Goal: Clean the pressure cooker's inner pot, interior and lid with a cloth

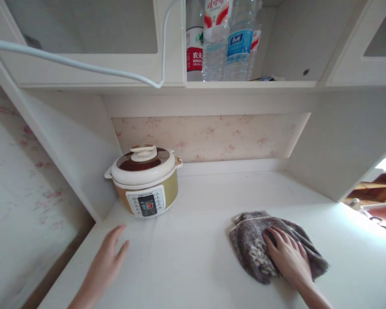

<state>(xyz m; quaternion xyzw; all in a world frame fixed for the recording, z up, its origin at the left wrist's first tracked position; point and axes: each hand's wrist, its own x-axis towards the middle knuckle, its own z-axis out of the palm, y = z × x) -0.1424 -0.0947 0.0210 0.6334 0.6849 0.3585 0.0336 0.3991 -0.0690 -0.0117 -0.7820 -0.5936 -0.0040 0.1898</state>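
My right hand (288,254) presses down on a dark grey patterned cloth (249,242), its fingers curled into the fabric. The cloth lies bunched on the white countertop (193,240), on the right side. Over the left part of the counter is my left hand (107,255), with thumb and fingers apart and nothing in them. Just beyond it stands an electric pressure cooker (144,182), green-gold with a white lid and a control panel facing me; the hand appears not to touch it.
Above the counter, an open cabinet shelf (251,84) holds several plastic bottles (216,47). A white cable (93,68) hangs in front of the left cabinet door (106,71). Side panels (344,141) bound the counter, and floral wallpaper (209,137) covers the back wall.
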